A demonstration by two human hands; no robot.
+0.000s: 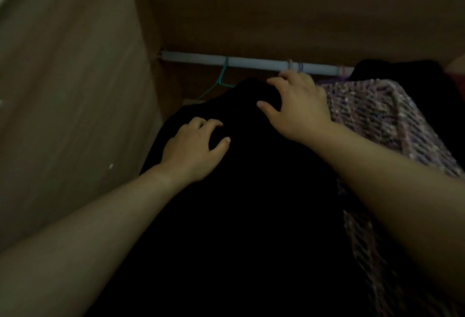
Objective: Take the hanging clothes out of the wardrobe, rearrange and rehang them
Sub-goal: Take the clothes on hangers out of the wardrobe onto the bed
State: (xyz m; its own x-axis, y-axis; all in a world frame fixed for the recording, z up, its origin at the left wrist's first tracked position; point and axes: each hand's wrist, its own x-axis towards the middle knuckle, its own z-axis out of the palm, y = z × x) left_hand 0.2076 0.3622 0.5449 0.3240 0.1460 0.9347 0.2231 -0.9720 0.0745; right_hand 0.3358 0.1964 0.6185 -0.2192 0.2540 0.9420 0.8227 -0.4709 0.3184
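Left hand (193,150): fingers bent and thumb out, clamped on a fold at the near shoulder of the black garment (239,216), just beside the wardrobe side panel (75,103). My guess is that it steadies the cloth so it cannot slide.
Teal hanger (221,77): thin wire, hooked over the rail, with its arm running down under the black cloth. It carries the garment.
Black garment: hangs in the middle of the wardrobe, under both hands. It is too dark to tell its type.
Rail (251,62): a pale bar across the back, carrying several more hooks further right.
Right hand (299,105): fingers apart and lightly bent, laid over the top of the black garment just below the rail. It pinches nothing that I can see (probably feeling for the hanger's neck).
Knitted garment (377,120): a purple, open-weave knit hanging next to the black one and touching it, partly under the right forearm.
Dark clothes (402,70): more hanging at the far right, indistinct.
Step in hand: likely lifting the black garment off the rail or settling it back; I cannot tell which.
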